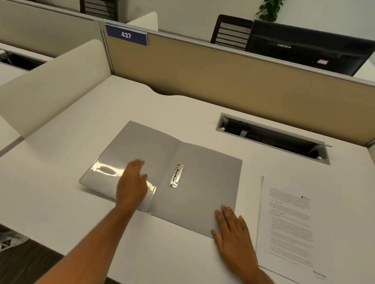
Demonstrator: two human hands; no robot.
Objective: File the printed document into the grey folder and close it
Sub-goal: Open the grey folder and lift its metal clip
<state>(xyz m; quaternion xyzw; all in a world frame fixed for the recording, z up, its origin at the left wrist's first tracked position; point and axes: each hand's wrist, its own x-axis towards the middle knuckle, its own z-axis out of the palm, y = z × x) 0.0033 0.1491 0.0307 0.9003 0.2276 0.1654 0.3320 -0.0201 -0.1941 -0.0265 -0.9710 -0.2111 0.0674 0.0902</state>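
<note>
The grey folder [203,187] lies open and flat on the white desk, its metal clip [177,175] beside the spine on the right half. A clear pocket covers the left flap. My left hand [132,183] hovers or rests over the left flap, fingers spread, holding nothing. My right hand [233,236] lies flat on the folder's lower right corner, palm down, empty. The printed document [291,224] lies face up on the desk to the right of the folder, just beyond my right hand.
A cable tray opening [273,138] is cut into the desk behind the folder. A tan partition [231,78] bounds the back, a white divider [50,88] the left. The desk's front edge runs below my forearms. A monitor [310,48] stands past the partition.
</note>
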